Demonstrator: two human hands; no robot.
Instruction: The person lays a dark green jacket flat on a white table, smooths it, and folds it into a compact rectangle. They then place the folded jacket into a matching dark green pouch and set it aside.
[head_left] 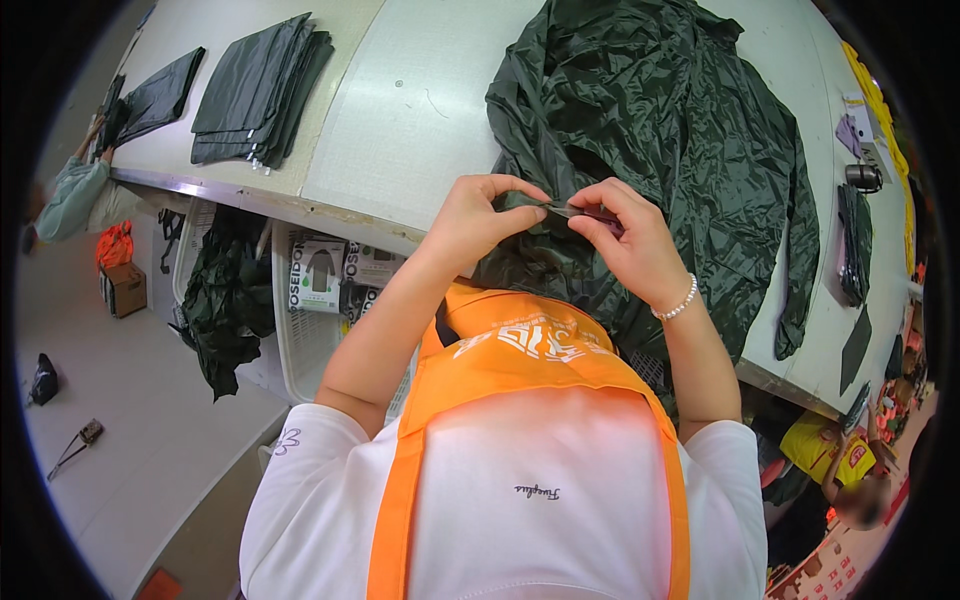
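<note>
Because the green garment (690, 190) lies spread and crumpled over the table (420, 110), its near edge gathered in front of the apron (535, 325), work on it looks only part way along: I judge that some detail at that edge is being dealt with, while the body and sleeve are unfolded. The left hand (468, 222) has thumb and forefinger brought together on a bit of the garment; the right hand (637, 245) is curled in close beside it, fingers closed round a small purple piece (608, 224), partly hidden, perhaps a tool. What exactly sits between the two sets of fingertips is too small to tell. Over to the left, a neat folded stack (255, 95) of similar dark fabric and a second folded pile (165, 95) suggest other pieces that have been finished to that stage. As for containers, a white basket (281, 310) below the table edge holds printed packs (318, 278), one picturing a garment, and just beside it a white bin (192, 245) has loose green fabric (228, 310) bunched in it and hanging over its side. Farther off on the floor stands a cardboard box (126, 291) with an orange bag (115, 246) at its top; what is inside the box cannot be seen.
</note>
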